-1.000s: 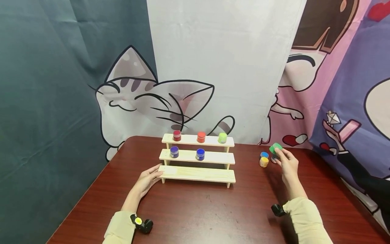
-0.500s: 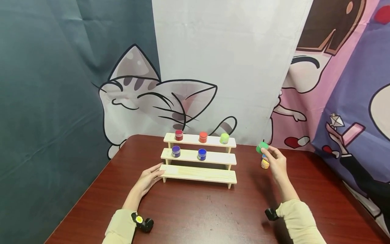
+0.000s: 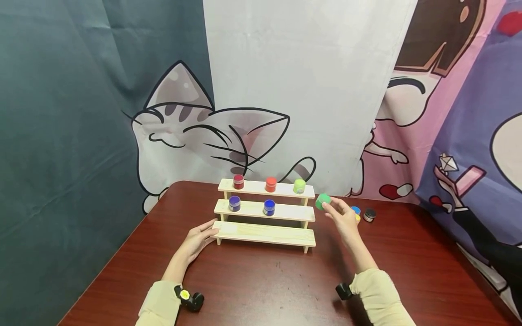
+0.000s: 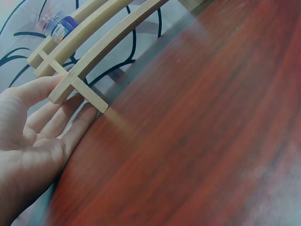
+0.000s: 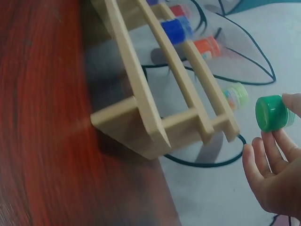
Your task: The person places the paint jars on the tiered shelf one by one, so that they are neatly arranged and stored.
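My left hand [image 3: 195, 240] holds the left end of the lowest step of a three-tier wooden rack [image 3: 265, 233]. In the left wrist view its thumb lies at the step's end, with the fingers by the leg. My right hand [image 3: 342, 220] pinches a small green paint jar [image 3: 323, 201] between thumb and fingers, in the air just right of the middle tier. The top tier carries a dark red jar [image 3: 238, 182], an orange-red jar [image 3: 271, 184] and a light green jar [image 3: 299, 186]. On the middle tier stand a purple jar [image 3: 234, 203] and a blue jar [image 3: 269, 208].
On the table [image 3: 261, 280], right of the rack, stand a black-lidded jar [image 3: 369, 215], a lighter blue jar [image 3: 356, 210] and a yellow jar [image 3: 357, 218], the last two partly behind my right hand. A printed cloth [image 3: 306, 90] hangs behind the table.
My right hand has carried the green jar leftward from the other loose jars to the rack's right side, uncovering the black-lidded jar. The left hand has stayed on the rack.
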Available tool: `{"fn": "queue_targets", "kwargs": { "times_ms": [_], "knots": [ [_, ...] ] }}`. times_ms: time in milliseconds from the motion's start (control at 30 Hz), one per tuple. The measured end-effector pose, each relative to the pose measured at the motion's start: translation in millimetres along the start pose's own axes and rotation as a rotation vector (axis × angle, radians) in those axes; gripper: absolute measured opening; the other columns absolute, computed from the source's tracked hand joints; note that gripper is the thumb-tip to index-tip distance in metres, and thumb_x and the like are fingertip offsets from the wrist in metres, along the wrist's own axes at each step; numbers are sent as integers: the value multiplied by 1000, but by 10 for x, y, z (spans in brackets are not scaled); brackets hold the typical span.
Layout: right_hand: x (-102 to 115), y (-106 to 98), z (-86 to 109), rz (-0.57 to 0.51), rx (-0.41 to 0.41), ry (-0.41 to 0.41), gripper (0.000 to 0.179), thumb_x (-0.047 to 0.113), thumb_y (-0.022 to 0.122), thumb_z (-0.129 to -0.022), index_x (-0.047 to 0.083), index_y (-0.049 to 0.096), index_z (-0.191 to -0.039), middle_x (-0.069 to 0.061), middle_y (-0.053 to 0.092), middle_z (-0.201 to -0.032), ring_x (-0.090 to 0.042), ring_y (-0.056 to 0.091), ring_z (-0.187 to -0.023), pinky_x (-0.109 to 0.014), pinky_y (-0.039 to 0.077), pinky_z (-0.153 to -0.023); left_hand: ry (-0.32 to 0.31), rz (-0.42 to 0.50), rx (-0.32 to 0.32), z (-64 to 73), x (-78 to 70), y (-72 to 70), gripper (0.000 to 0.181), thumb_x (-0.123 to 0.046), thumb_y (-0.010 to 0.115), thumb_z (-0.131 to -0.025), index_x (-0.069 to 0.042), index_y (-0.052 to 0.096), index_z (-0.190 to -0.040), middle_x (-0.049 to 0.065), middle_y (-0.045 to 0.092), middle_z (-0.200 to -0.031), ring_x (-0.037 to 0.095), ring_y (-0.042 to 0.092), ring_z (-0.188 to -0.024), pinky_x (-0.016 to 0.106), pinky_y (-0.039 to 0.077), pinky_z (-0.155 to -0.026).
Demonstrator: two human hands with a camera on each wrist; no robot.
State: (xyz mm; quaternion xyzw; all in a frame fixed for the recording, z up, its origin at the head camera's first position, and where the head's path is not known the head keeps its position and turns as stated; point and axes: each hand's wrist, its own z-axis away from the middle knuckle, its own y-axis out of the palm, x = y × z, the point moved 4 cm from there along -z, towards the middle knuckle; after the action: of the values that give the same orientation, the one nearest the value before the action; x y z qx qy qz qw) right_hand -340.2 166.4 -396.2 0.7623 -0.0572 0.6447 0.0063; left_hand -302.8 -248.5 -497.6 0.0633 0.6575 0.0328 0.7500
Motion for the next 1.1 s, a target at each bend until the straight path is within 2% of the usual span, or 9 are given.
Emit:
{"fn": "queue_targets", "kwargs": {
  "times_ms": [267,600,867,1100],
  "knots": [
    [-98,246,18,-45,50,50,41,19,64,-95,-5,55,-127,19,66,-92,4,62,-89,-21,56,-84,6,-9,18,-9,3,-3,62,-9,55,-97,3,28,-152,18,27,-159,-7,57,-105,17,50,-93],
    [-222,380,-19,87,36,39,39,20,70,-90,-1,62,-122,17,65,-89,4,58,-85,-15,49,-76,6,-1,5,-9,7,-16,62,-7,55,-97,4,28,-151,23,30,-156,-6,59,-102,16,50,-90],
    [-243,464,-36,215,73,-14,37,21,71,-90,2,66,-121,-14,70,-108,2,58,-86,-15,48,-74,1,-9,3,2,0,-31,62,-8,54,-97,2,27,-152,23,28,-157,-8,59,-100,15,50,-89],
    [-260,463,-38,267,81,-16,38,22,69,-91,1,64,-122,-20,67,-110,-6,55,-88,-15,46,-71,6,-5,7,-4,8,-18,62,-8,55,-97,2,28,-152,24,29,-157,-7,59,-101,15,50,-89]
  ]
}}
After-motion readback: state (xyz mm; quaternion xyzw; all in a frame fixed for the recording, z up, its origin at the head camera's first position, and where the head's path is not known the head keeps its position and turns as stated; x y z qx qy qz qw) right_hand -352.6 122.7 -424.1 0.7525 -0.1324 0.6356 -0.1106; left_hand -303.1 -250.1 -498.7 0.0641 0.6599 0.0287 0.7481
